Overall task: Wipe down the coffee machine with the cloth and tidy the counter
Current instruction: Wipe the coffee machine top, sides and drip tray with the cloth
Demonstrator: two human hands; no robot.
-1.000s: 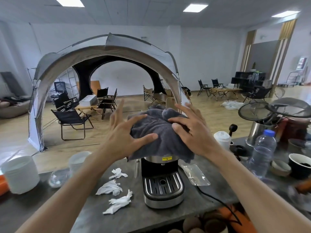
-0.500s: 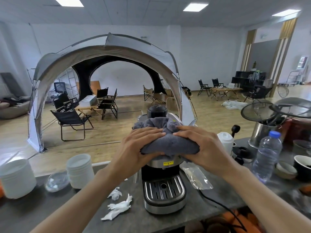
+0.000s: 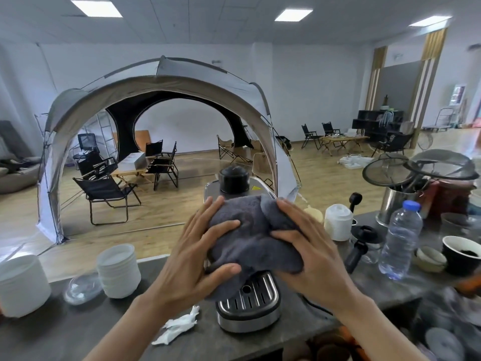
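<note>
A steel coffee machine (image 3: 248,306) stands on the dark counter (image 3: 65,332), its black round lid (image 3: 233,179) showing at the back. A grey cloth (image 3: 253,241) is draped over the machine's front and top. My left hand (image 3: 194,259) presses flat on the cloth's left side, fingers spread. My right hand (image 3: 307,251) presses on its right side. The cloth and both hands hide the machine's front panel; only the drip tray below shows. Crumpled white tissues (image 3: 177,327) lie on the counter left of the machine's base.
Left of the machine stand a stack of white lids (image 3: 118,269), a clear dome lid (image 3: 82,287) and a white tub (image 3: 20,285). To the right are a white jar (image 3: 337,221), a black portafilter (image 3: 358,250), a water bottle (image 3: 399,241), a black cup (image 3: 459,255) and a steel pot with strainers (image 3: 395,201).
The cloth has slid from the machine's top down over its front, both hands going with it. The black lid at the back is now uncovered. The view has come closer.
</note>
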